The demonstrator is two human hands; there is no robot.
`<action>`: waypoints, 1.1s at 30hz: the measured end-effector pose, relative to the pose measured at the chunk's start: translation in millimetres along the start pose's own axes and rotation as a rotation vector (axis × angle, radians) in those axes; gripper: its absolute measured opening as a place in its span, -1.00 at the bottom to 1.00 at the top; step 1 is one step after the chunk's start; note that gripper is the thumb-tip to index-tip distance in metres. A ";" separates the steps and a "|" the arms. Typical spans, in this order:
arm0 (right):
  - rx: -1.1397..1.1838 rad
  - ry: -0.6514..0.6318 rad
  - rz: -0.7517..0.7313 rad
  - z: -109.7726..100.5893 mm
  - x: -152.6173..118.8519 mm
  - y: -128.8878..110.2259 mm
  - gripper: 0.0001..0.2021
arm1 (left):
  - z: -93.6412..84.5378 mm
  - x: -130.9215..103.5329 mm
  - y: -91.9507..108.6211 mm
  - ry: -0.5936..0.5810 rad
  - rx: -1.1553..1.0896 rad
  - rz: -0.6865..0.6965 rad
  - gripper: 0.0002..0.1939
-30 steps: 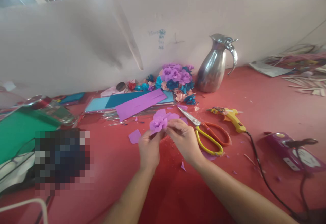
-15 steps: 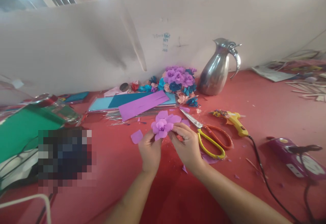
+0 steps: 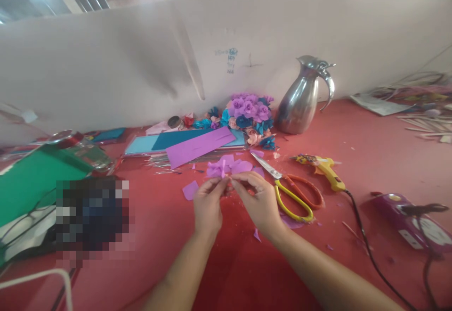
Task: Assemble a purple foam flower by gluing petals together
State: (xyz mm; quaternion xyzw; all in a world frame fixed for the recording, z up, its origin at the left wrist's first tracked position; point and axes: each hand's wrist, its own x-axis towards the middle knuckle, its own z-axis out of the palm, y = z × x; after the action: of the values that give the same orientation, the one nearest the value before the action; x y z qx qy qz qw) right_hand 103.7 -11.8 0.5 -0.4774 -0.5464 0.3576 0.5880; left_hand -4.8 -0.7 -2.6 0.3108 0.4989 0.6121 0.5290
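Observation:
A purple paper flower [image 3: 216, 168] is tipped away from me, so its petals show from the side. My left hand [image 3: 207, 205] pinches it at the base. The thumb and fingertips of my right hand [image 3: 259, 202] are closed on the same base, touching the left fingertips; the exact grip point is partly hidden. Purple petals [image 3: 242, 166] lie just beyond my right fingers, and a loose petal [image 3: 190, 190] is left of my left hand. Scissors [image 3: 277, 176] with one yellow and one orange handle lie right of my right hand, blades slightly apart.
Behind the hands, a purple paper strip [image 3: 201, 147] lies over blue sheets [image 3: 141, 144]. Finished paper flowers [image 3: 249, 108] are bunched by a steel jug [image 3: 298, 101]. To the right are a yellow glue gun [image 3: 328, 172] with a cord and a purple power strip [image 3: 399, 216].
The flower has turned from facing me to tipping away. My right fingertips have come in from its petals to its base, meeting my left fingertips.

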 end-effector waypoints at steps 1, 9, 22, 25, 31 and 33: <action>-0.008 0.003 0.002 -1.0 1.1 -0.2 -0.85 | 0.6 0.9 1.5 -0.002 -0.027 -0.035 -0.86; -0.027 0.017 0.025 -5.2 5.0 -2.9 -0.89 | -0.5 0.7 1.8 -0.127 -0.056 -0.140 -0.84; -0.039 -0.002 -0.030 -6.4 2.6 -3.8 -0.83 | -5.3 1.1 -9.2 -0.121 0.125 0.047 -0.90; -0.035 0.017 -0.046 -5.3 2.1 -6.8 -0.84 | -7.1 0.2 -9.6 -0.098 0.205 0.099 -0.91; -0.035 0.026 -0.069 -6.0 2.3 -14.7 -0.85 | -11.1 -1.8 -10.9 -0.081 0.285 0.247 -0.90; -0.004 0.013 -0.039 -6.6 2.6 -16.3 -0.87 | -12.3 -1.6 -11.2 -0.075 0.286 0.299 -0.90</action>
State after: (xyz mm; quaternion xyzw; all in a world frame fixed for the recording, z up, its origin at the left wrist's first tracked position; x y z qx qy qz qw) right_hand 108.9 -15.2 17.2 -0.4702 -0.5525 0.3420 0.5973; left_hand -11.8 -6.3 -16.7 0.4759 0.5090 0.5947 0.4010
